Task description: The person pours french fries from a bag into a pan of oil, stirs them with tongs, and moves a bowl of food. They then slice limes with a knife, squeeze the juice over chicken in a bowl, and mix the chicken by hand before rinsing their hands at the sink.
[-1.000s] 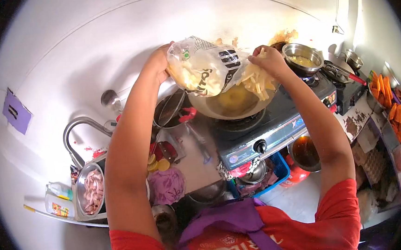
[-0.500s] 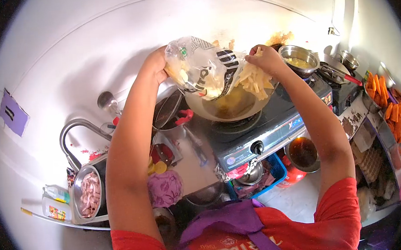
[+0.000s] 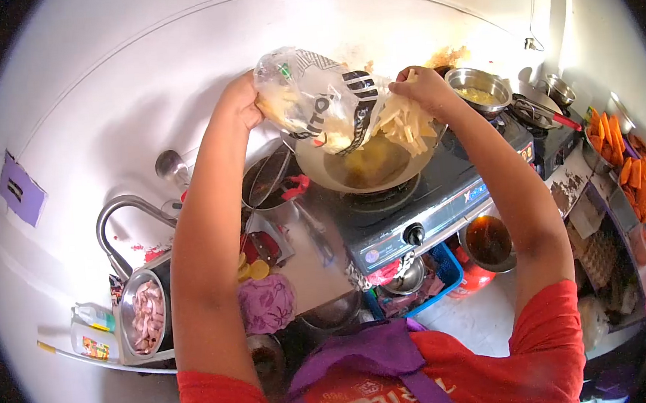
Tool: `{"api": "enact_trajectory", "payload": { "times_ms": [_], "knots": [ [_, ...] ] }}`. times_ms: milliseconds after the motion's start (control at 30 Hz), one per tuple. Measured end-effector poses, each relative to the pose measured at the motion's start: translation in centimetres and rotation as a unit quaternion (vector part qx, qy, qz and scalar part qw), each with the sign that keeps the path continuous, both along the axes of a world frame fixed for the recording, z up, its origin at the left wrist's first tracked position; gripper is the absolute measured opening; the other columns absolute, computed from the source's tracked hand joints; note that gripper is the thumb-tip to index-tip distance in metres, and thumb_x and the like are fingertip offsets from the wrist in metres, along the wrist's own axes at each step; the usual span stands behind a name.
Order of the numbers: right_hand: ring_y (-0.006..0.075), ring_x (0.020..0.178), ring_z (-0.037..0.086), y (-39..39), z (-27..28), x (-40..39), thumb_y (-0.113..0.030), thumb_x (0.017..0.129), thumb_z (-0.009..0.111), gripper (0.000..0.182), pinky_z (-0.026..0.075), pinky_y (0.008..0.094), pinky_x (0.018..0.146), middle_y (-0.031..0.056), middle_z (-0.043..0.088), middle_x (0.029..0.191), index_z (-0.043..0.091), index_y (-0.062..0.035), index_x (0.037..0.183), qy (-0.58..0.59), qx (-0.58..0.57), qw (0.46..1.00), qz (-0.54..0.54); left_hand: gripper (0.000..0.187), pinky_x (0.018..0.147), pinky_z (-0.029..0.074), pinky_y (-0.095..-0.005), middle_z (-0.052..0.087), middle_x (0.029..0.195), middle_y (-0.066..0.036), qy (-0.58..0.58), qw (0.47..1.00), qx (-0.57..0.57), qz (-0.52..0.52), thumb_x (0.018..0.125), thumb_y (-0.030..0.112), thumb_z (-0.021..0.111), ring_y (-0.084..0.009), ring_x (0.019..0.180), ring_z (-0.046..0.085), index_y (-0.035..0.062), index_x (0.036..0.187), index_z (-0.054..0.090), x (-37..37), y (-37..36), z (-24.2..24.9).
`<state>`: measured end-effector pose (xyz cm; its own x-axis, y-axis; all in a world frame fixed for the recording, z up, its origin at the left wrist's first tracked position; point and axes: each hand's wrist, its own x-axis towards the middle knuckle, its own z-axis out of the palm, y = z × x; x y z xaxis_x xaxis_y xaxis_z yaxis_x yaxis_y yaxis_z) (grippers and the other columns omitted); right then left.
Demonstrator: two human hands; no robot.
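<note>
1. At far left stands a translucent plastic bottle (image 3: 81, 337) with an orange-and-yellow label.
2. The left hand (image 3: 242, 101) has its fingers curled firmly round one end of a clear plastic bag printed in black (image 3: 316, 101).
3. The bag hangs tilted above a wide, round metal wok (image 3: 319, 166); crumpling blurs its wording, though one bold word seems to end in "TO". A small green mark sits near its upper corner.
4. Pale-yellow cut fries (image 3: 408, 127) bunch at the bag's mouth, over the wok.
5. The right hand (image 3: 421, 90), fingers closed, pinches that mouth.
6. The black gas stove (image 3: 445, 227) beneath shows a pale "X" on its blue front panel.
</note>
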<state>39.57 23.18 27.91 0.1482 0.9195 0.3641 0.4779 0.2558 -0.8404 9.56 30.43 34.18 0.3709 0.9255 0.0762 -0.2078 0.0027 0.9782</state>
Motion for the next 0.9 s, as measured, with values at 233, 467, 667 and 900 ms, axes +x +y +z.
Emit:
{"api": "enact_trajectory", "payload": {
  "times_ms": [233,467,667,900],
  "knots": [
    [0.0122,0.061,0.055,-0.3,0.1,-0.3,-0.020,0.076,0.067,0.022,0.045,0.0263,0.056,0.0051,0.058,0.071,0.058,-0.0016,0.083,0.004,-0.026,1.000,0.017,0.022,0.074,0.055,-0.0418,0.063,0.096,-0.016,0.000,1.000,-0.021,0.014,0.088,0.015,0.051,-0.0260,0.084,0.065,-0.0012,0.101,0.058,-0.1,0.7,0.0],
    [0.0135,0.061,0.056,0.8,-0.3,0.8,-0.020,0.074,0.068,0.024,0.047,0.0274,0.057,0.0060,0.058,0.071,0.057,-0.0010,0.085,0.043,-0.026,0.998,0.037,0.022,0.073,0.056,-0.0414,0.063,0.095,-0.016,-0.017,1.000,-0.013,0.004,0.088,0.015,0.051,-0.0261,0.082,0.065,-0.0017,0.099,0.058,0.4,-0.6,0.4],
    [0.0144,0.062,0.056,0.4,-0.1,0.3,-0.020,0.073,0.068,0.025,0.047,0.0276,0.058,0.0066,0.058,0.071,0.057,-0.0010,0.086,-0.006,-0.040,0.999,0.013,0.018,0.073,0.055,-0.0402,0.063,0.091,-0.015,-0.072,0.996,-0.038,-0.044,0.084,0.009,0.055,-0.0246,0.081,0.064,-0.0030,0.097,0.057,0.1,0.6,-0.6],
    [0.0147,0.061,0.056,0.3,-0.5,0.7,-0.020,0.072,0.069,0.025,0.047,0.0276,0.058,0.0068,0.058,0.071,0.057,-0.0010,0.083,0.016,-0.062,0.997,0.034,0.019,0.074,0.055,-0.0406,0.063,0.092,-0.016,-0.074,0.996,-0.023,-0.044,0.082,0.005,0.055,-0.0258,0.080,0.064,-0.0045,0.098,0.057,0.8,1.4,-0.9]
  ]
}}
